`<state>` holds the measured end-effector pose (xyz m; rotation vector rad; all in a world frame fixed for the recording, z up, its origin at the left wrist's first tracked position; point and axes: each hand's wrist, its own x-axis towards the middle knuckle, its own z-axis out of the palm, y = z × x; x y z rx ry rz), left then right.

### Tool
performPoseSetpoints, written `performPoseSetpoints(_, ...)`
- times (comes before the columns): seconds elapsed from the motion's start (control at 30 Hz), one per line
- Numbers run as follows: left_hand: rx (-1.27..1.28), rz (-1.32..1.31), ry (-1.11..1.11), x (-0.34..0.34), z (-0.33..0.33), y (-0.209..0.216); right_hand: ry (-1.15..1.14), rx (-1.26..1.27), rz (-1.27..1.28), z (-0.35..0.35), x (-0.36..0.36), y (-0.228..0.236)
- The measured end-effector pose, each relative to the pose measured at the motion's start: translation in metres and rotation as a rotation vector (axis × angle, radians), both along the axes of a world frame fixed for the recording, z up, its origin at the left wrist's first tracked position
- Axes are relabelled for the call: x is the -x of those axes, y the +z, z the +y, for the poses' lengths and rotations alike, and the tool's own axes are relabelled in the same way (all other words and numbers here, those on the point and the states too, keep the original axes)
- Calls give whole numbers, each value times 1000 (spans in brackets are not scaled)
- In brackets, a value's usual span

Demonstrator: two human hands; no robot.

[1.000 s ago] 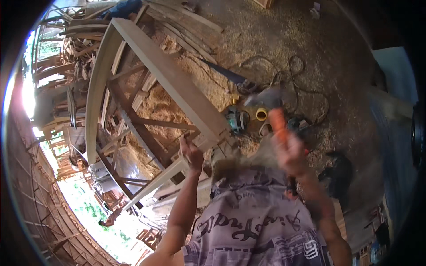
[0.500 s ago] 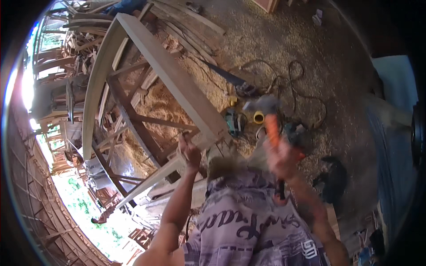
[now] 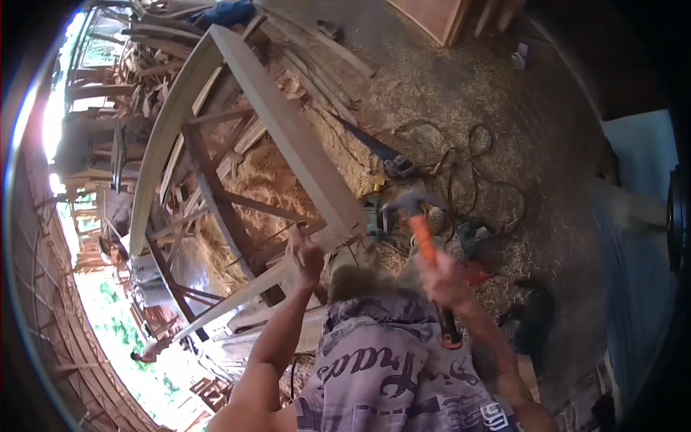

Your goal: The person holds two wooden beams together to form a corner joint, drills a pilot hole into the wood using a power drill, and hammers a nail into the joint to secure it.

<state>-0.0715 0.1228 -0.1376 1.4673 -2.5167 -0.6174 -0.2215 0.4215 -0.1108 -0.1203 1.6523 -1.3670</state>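
My right hand (image 3: 445, 279) is wrapped round a claw hammer (image 3: 422, 236) with an orange handle and dark metal head. The head is raised near the corner of a large wooden frame (image 3: 302, 155); its dark butt end shows below my hand. My left hand (image 3: 308, 261) is closed at the frame's near rail, close to that corner. Its fingertips come together at the top, but what they pinch, if anything, is too small to make out. The frame has pale, wide boards, one of them curved, and rests over darker timber supports (image 3: 230, 223).
Wood shavings (image 3: 266, 165) cover the ground within the frame and beyond it. Cords (image 3: 479, 140), a green power tool (image 3: 471, 234) and a yellow piece (image 3: 378, 183) lie ahead. Stacked timber (image 3: 155, 54) stands far left; a wooden panel (image 3: 432, 16) is at the top.
The hammer has moved left and slightly down, toward the frame's corner, with my right hand. My left hand stays at the rail. The view has shifted slightly.
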Motion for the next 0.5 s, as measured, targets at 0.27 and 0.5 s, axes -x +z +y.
performPoseSetpoints(0.27, 48, -25, -8, -5, -2, -6, -970, 601, -22, 97, 118, 79)
performPoseSetpoints(0.5, 216, 43, -185, 7, -8, -7, -36, 159, 366, -23, -16, -75)
